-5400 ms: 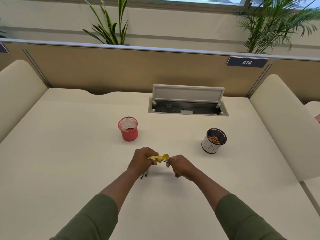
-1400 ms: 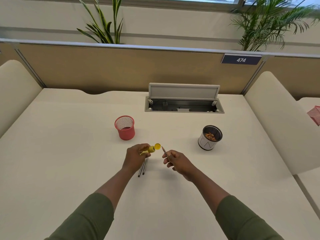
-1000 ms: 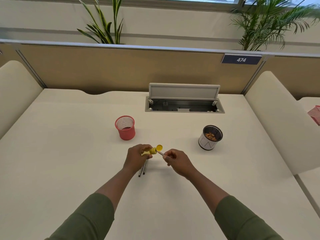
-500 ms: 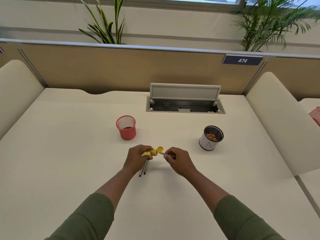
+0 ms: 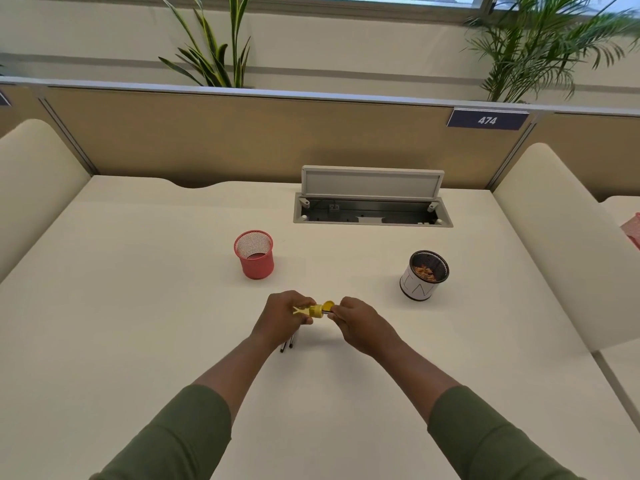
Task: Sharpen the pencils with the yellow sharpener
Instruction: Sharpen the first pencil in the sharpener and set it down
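Head view, frame centre: left hand (image 5: 282, 315) grips the yellow sharpener (image 5: 313, 310); right hand (image 5: 360, 322) pinches a pencil (image 5: 328, 310) inside it. Best twist steadily, keeping it straight.

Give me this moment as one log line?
left hand: holds sharpener | right hand: pencil in sharpener | spare pencils: on desk, under left hand

1. A dark blue rectangular sign plate (image 5: 487, 119) fixed on the top rail of the tan fabric partition panel (image 5: 263, 140) reads "474" in white slanted digits (the only clearly legible number).
2. The white cylindrical cup with a black rim (image 5: 419, 280) bears thin dark line marks on its side, like angular strokes; they cannot be read as letters.
3. A second dark plate (image 5: 4, 98) at the far left edge is cut off, unreadable.
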`<action>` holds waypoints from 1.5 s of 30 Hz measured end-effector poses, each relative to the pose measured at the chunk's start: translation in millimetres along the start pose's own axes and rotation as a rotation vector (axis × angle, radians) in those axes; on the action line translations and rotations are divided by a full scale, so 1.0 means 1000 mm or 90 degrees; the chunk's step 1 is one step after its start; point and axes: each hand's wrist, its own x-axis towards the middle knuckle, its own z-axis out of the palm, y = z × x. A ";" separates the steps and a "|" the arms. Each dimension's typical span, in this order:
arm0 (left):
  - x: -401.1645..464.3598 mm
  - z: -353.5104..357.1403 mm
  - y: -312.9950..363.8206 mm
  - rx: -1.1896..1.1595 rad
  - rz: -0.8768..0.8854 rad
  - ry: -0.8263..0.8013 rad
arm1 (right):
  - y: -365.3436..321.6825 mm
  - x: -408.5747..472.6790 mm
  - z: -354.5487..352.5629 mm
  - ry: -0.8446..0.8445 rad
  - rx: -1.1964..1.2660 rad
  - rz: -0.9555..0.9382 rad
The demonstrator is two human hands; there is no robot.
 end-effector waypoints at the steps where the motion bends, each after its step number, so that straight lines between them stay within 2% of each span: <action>1: 0.001 0.000 0.001 0.002 0.005 -0.003 | 0.000 0.000 0.000 0.000 0.003 0.001; 4: 0.002 0.000 0.002 -0.006 0.010 -0.010 | 0.001 0.003 0.002 -0.045 0.037 0.050; 11: 0.005 0.000 0.001 -0.049 0.006 0.047 | -0.012 0.016 -0.005 -0.120 0.190 0.230; 17: 0.005 0.002 0.007 -0.060 0.042 0.076 | -0.020 0.022 -0.008 -0.164 0.585 0.536; 19: 0.004 0.002 0.007 -0.055 0.053 0.079 | -0.022 0.021 -0.011 -0.177 0.661 0.579; 24: 0.005 0.004 0.007 -0.044 0.056 0.086 | -0.023 0.023 -0.015 -0.214 0.705 0.633; 28: 0.004 0.003 0.011 -0.035 0.088 0.111 | -0.019 0.023 -0.015 -0.258 0.823 0.706; 31: 0.005 0.000 0.010 -0.102 0.041 0.124 | -0.015 0.020 -0.016 -0.266 0.840 0.689; 34: 0.006 -0.003 0.008 -0.166 -0.017 0.141 | -0.012 0.016 -0.015 -0.254 0.764 0.602; 40: 0.010 -0.001 0.005 -0.083 -0.041 0.136 | -0.008 0.009 -0.012 -0.244 0.625 0.482; 45: 0.014 0.002 0.000 -0.133 -0.108 0.119 | -0.005 0.004 -0.008 -0.231 0.617 0.449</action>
